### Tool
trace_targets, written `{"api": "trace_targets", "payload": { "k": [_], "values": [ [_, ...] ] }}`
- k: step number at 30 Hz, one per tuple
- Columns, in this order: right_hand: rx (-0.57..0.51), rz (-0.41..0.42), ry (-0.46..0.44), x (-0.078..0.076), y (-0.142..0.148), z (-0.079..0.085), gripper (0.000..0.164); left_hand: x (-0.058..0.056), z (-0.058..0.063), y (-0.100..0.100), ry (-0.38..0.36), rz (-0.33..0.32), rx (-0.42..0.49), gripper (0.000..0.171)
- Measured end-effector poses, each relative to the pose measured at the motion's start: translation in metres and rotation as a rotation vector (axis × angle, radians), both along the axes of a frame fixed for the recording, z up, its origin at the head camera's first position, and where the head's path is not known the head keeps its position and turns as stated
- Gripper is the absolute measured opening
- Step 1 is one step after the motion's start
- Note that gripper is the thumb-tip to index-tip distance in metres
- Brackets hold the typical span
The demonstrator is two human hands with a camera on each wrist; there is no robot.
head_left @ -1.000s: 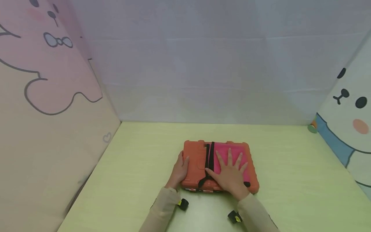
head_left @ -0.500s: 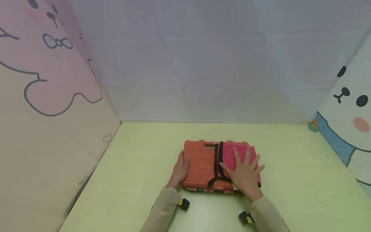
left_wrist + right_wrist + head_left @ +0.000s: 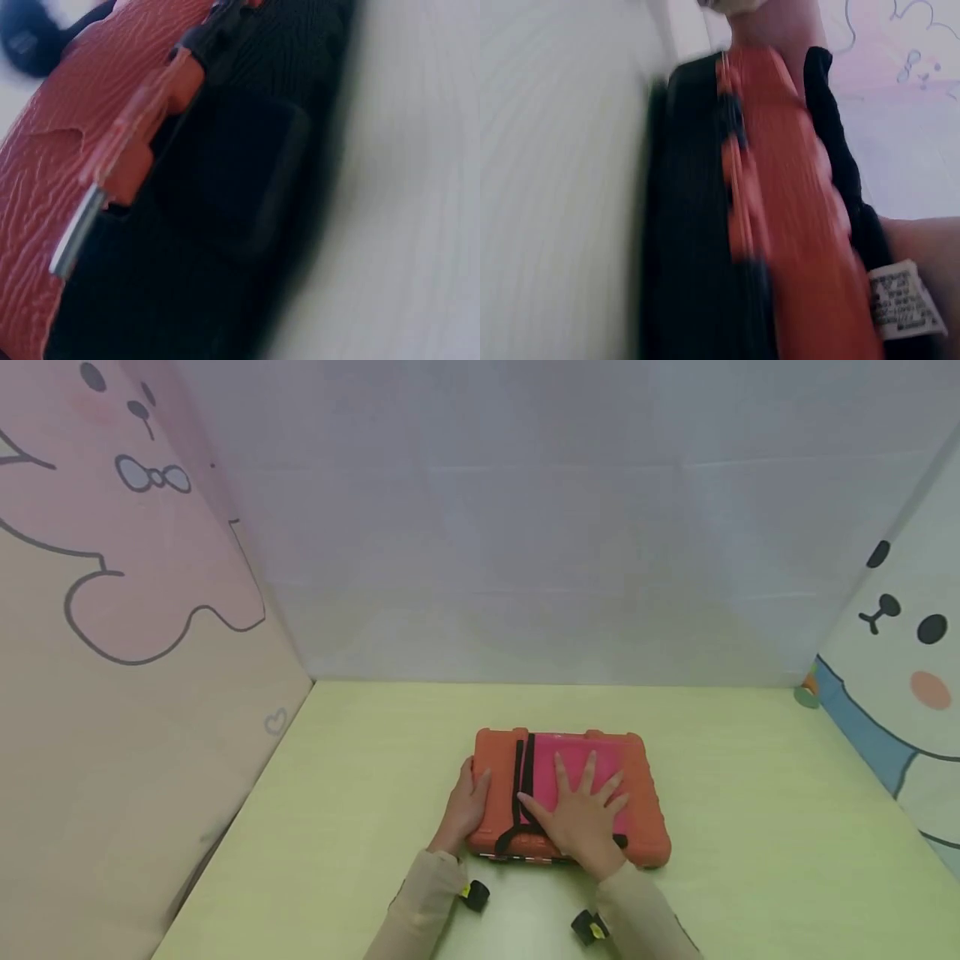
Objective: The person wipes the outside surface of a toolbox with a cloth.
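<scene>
Head view shows pink pouch point(image 3: 546, 778) atop orange case point(image 3: 643, 806).

I can't see what's under the right hand point(image 3: 587, 820): its palm hides part of the pink pouch point(image 3: 573, 762), which in turn covers much of the orange case point(image 3: 645, 814). On the left hand point(image 3: 466, 806) the thumb shows, but the other fingers go mostly out of sight round the case's side. Both sleeves point(image 3: 422, 893) run off the bottom of the head view, and so does the counter point(image 3: 750, 793). From the right wrist the case is blurred and cut off below, and the print on the white label point(image 3: 904, 301) is too fuzzy for me to read. From the left wrist, the case's dark side is murky, its details lost.
</scene>
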State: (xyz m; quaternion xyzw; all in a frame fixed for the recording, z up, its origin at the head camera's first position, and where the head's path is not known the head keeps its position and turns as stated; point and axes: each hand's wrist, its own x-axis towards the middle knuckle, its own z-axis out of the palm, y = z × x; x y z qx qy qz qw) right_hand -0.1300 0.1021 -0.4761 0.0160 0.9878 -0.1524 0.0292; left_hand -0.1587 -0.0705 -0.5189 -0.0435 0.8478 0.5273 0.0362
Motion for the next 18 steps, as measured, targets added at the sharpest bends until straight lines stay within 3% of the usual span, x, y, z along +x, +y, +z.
{"api": "trace_targets", "payload": {
  "k": [9,18],
  "values": [
    [-0.006,0.060,0.031,-0.003,-0.036,-0.004,0.085,-0.001,-0.003,-0.004,0.026,-0.008,0.035,0.059],
    [-0.041,0.048,0.033,-0.006,-0.014,-0.006,0.080,-0.002,-0.001,-0.003,0.002,-0.008,0.019,0.060]
  ]
}}
